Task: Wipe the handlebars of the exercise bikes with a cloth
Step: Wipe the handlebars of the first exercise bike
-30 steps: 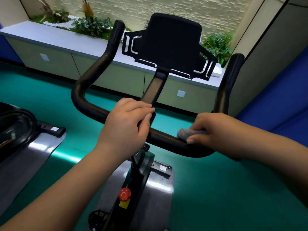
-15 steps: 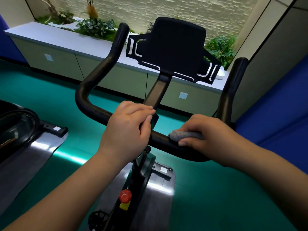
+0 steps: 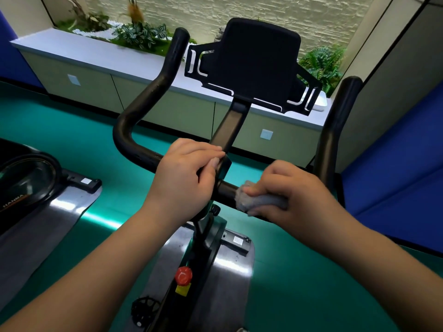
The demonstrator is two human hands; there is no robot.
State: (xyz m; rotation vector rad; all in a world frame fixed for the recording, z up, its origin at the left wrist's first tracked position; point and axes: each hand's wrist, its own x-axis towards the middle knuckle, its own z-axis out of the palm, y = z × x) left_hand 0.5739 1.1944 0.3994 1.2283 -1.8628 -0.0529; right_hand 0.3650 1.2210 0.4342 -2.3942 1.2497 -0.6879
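A black U-shaped handlebar [image 3: 134, 116] of an exercise bike fills the middle of the view, with a black tablet holder [image 3: 256, 63] on its stem. My left hand [image 3: 184, 180] grips the crossbar at the stem, fingers curled over the top. My right hand [image 3: 290, 190] holds a grey cloth [image 3: 259, 200] wrapped around the crossbar just right of the stem, a short gap from my left hand. The cloth's left end sticks out past my fingers. The bar under both hands is hidden.
A red knob [image 3: 183, 275] sits on the bike frame below. A second machine [image 3: 28, 178] stands at the left on a grey mat. A cabinet counter [image 3: 96, 56] with plants runs along the back. A blue padded wall [image 3: 402, 164] is at the right.
My right hand has slid the cloth leftward along the crossbar toward the stem, closer to my left hand. My left hand keeps its grip.
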